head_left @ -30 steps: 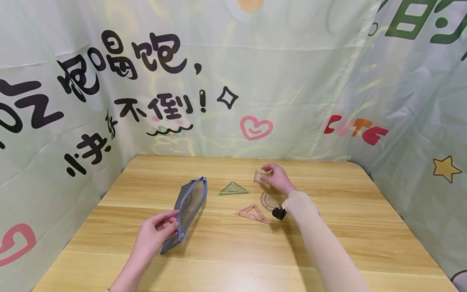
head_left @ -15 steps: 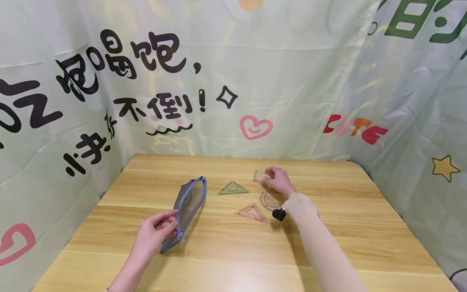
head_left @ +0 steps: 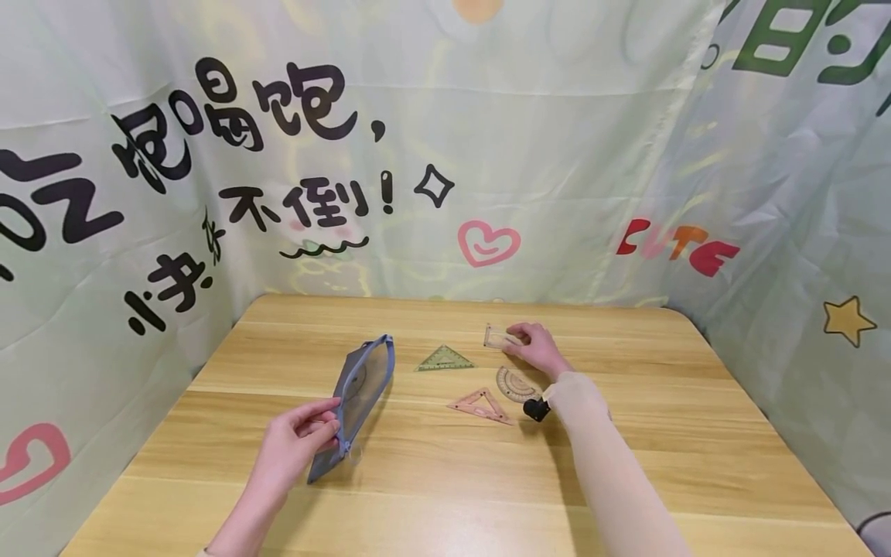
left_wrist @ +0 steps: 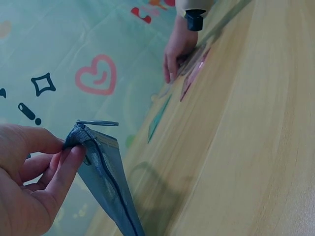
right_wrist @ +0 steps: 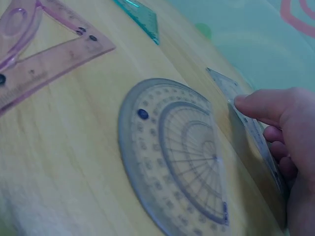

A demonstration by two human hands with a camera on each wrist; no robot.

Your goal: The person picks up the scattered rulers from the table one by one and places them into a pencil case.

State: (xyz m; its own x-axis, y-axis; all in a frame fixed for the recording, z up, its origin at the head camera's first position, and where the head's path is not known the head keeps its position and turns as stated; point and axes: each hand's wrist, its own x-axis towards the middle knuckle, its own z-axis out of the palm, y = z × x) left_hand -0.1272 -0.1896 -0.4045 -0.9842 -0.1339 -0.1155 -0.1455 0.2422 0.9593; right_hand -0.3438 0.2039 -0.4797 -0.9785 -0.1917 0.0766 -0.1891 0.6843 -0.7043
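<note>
Well to the left of the protractor (right_wrist: 172, 162), which lies flat on the table (head_left: 431, 495), the left hand (head_left: 295, 437) pinches the near part of a grey-blue zip pouch (head_left: 360, 402) between thumb and bent fingers. The pouch is tilted up, also well left of the protractor, with its blue-edged mouth parted; whether anything lies inside is hard to tell.

Next comes the green set square (head_left: 444, 367), flat, to the left of the protractor and a little farther from the person. The pink set square (right_wrist: 59, 64) lies between it and the protractor, just left of the latter and slightly nearer the person, with a narrow gap between the two.

Beyond the protractor, a little to its left, is a clear ruler (right_wrist: 252, 130). The right hand (head_left: 539, 348), beyond the protractor and slightly to its right, is at the ruler: thumb stretched to its edge, the other fingers bent in. I cannot tell whether it has a firm grip or only touches. A black device (head_left: 536, 408) on the right sleeve (head_left: 592, 433) shows at the protractor's right.

By my judgement the work is partway: the pouch's mouth is parted already, the ruler is being handled, and the other three pieces lie outside the pouch, untouched by either hand.
</note>
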